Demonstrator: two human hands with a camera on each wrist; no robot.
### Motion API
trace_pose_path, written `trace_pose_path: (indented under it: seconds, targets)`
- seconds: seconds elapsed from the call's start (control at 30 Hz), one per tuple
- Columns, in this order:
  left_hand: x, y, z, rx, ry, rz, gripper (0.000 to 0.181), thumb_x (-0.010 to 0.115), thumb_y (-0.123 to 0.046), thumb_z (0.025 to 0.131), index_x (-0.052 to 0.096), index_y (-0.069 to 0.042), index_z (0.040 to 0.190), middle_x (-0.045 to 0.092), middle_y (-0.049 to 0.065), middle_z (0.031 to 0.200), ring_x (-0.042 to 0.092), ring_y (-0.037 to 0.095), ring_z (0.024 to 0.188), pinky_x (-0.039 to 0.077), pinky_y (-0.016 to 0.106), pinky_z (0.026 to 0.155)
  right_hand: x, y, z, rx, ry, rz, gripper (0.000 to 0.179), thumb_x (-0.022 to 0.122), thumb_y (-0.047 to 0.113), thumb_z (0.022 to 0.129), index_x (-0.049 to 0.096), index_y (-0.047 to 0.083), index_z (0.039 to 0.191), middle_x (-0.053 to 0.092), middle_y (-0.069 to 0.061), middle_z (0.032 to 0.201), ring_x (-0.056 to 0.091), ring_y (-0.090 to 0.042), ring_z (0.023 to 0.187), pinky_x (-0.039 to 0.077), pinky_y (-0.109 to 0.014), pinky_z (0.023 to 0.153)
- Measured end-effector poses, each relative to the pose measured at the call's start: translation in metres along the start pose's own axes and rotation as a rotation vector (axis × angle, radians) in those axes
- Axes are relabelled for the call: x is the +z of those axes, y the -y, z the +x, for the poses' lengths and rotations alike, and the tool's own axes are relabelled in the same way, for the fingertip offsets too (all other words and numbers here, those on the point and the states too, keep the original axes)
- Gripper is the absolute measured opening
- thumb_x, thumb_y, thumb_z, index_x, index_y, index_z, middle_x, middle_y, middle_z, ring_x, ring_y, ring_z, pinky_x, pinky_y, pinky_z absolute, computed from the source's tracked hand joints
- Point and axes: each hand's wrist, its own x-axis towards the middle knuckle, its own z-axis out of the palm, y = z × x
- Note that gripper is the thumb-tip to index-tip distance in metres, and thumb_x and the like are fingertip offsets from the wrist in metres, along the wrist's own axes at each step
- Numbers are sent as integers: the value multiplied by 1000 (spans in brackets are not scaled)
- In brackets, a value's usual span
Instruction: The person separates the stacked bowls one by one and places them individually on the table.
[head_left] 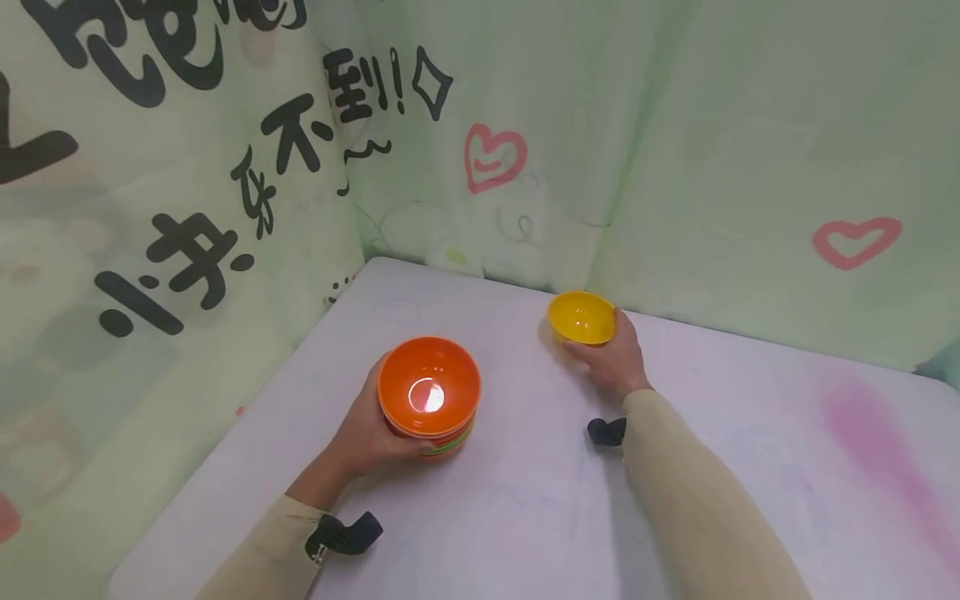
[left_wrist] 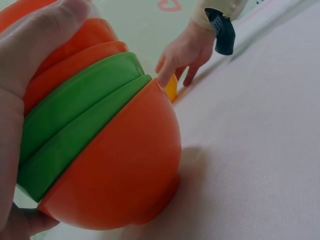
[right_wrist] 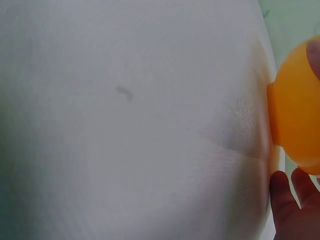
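My left hand (head_left: 367, 437) grips a stack of nested bowls (head_left: 429, 383) from its left side. The top bowl is orange. In the left wrist view, two green bowls (left_wrist: 82, 105) sit between orange ones, and the lowest orange bowl (left_wrist: 125, 160) has its foot at the tabletop. My left thumb (left_wrist: 55, 30) lies across the upper bowls. Farther back, my right hand (head_left: 618, 358) holds a single yellow bowl (head_left: 581, 318) by its near right side, mouth up. In the right wrist view, this bowl (right_wrist: 297, 110) is partly cut off, with fingertips (right_wrist: 281, 182) beside it.
Both bowls and stack are on a pale cloth-covered table (head_left: 510, 517). A pink stain (head_left: 862, 417) marks its right part. Behind the far edge hangs a light green curtain (head_left: 712, 167) with printed hearts; dark lettering covers its left side. Each wrist wears a black strap (head_left: 345, 533).
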Motion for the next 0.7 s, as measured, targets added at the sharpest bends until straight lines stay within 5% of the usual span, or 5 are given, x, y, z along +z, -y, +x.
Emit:
trace_pose_path:
  seconds: [0.57, 0.7]
  targets:
    - [0, 1, -1, -44, 3, 13, 109, 92, -21, 69, 25, -14, 153, 46, 4, 146, 43, 27, 133, 46, 50, 103, -3, 4, -6, -18, -55, -21, 96, 85, 39, 78, 25, 2, 143, 41, -19, 136, 40, -36, 127, 33, -53, 112]
    - [-1, 1, -2, -60, -2, 28, 108, 91, -19, 69, 24, -13, 154, 45, 7, 147, 42, 28, 134, 44, 52, 104, -8, 15, -16, -27, -66, -48, 109, 79, 46, 82, 11, 4, 157, 24, -21, 158, 26, -38, 143, 23, -56, 117]
